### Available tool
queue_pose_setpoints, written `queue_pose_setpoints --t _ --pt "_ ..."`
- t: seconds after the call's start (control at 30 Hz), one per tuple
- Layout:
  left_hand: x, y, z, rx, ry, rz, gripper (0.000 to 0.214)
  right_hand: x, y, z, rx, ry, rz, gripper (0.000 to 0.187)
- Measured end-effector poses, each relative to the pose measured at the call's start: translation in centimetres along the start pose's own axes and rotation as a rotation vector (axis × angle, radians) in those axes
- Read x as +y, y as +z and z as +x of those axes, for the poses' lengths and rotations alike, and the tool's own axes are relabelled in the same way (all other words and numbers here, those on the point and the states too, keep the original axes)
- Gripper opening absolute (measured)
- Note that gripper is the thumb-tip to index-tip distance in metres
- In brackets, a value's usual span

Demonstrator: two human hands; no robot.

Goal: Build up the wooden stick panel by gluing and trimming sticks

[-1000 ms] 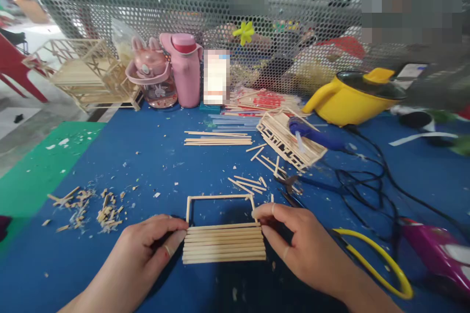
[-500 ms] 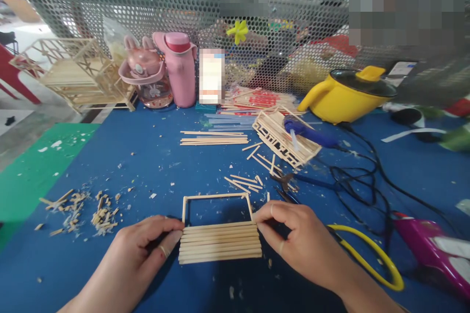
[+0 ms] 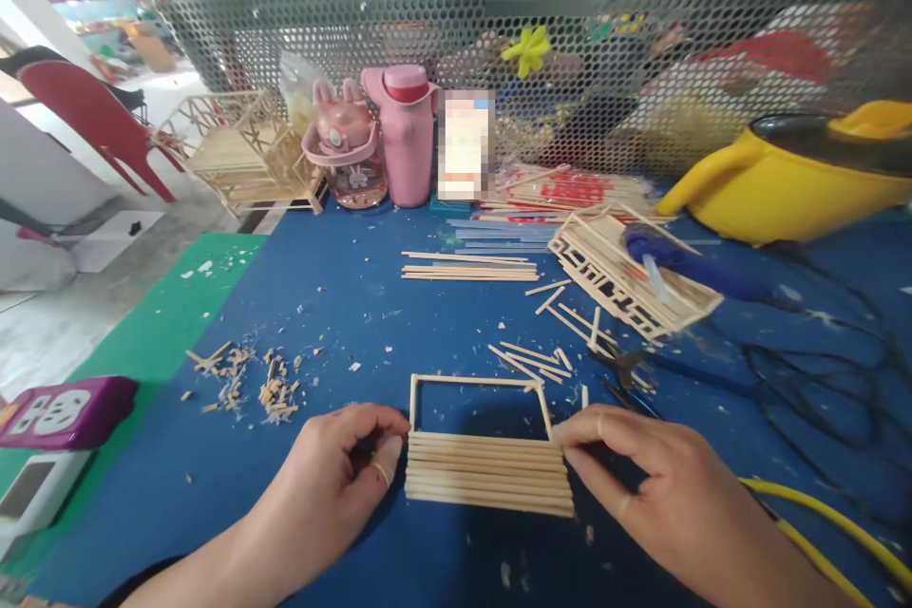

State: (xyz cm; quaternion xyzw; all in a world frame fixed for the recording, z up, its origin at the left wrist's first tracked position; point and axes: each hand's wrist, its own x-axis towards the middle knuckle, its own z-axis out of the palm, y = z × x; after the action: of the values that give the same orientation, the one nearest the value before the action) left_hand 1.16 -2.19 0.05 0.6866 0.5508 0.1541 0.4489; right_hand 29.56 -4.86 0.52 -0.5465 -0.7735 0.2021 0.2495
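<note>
A small panel of wooden sticks (image 3: 488, 473) lies flat on the blue table (image 3: 342, 313), with an open stick frame (image 3: 476, 382) standing out from its far edge. My left hand (image 3: 342, 480) pinches the panel's left end between thumb and fingers. My right hand (image 3: 659, 484) presses on the panel's right end with its fingertips. Both hands rest on the table near its front edge.
Loose sticks (image 3: 466, 268) and stick offcuts (image 3: 246, 380) lie around. A ladder-like stick piece (image 3: 623, 275) carries a blue glue gun (image 3: 694, 264). Pink bottles (image 3: 406, 138), a stick model (image 3: 242, 152), a yellow pot (image 3: 798, 180), black cables (image 3: 833, 370), a purple power strip (image 3: 67, 410) and a mesh screen (image 3: 399, 9) surround the spot.
The view has swung left, so everything sits further right in the picture and the power strip has come into sight. Both hands keep the same hold on the panel.
</note>
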Motion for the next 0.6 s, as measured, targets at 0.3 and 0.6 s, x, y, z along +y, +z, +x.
queue_pose_setpoints --t 0.3,0.6 --pt "0.15 -0.09 0.07 0.008 0.025 0.014 0.020 -0.11 -0.05 -0.02 0.009 -0.003 -0.002 0.015" --pt "-0.50 0.12 0.06 0.025 0.045 0.072 0.027 -0.72 -0.25 -0.22 -0.003 0.122 0.009 0.017"
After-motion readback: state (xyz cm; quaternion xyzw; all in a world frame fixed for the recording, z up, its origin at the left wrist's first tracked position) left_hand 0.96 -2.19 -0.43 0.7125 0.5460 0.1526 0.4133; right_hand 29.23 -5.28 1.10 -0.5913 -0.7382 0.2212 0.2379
